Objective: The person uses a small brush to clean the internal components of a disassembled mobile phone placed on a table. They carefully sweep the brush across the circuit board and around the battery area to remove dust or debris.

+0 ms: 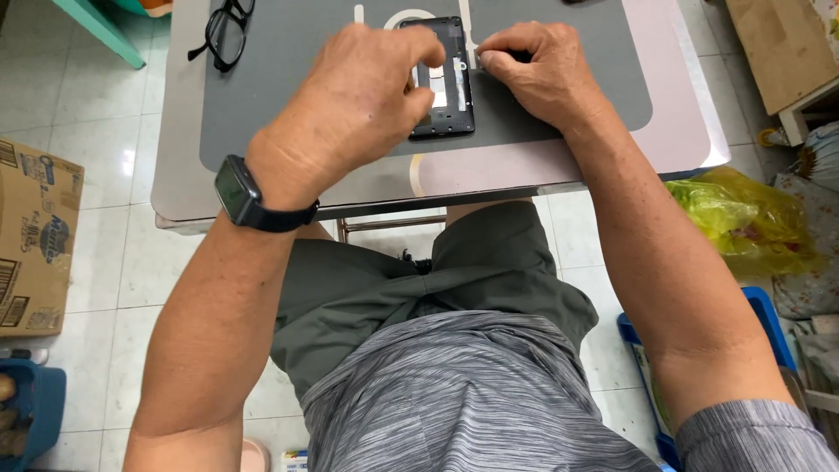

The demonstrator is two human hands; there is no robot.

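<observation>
An opened black phone [447,83] lies back-side up on a dark grey mat [288,61] on a small table. My left hand [354,100], a black watch on its wrist, rests on the phone's left side with fingers curled over it. My right hand [537,74] sits at the phone's right edge, thumb and forefinger pinched on a small dark part; what the part is cannot be made out. Inner metal parts of the phone show between the hands.
Black glasses [225,31] lie at the mat's far left. The table edge [524,175] is near my lap. A cardboard box [35,236] stands on the floor at left, a yellow plastic bag [743,218] and a blue crate [769,306] at right.
</observation>
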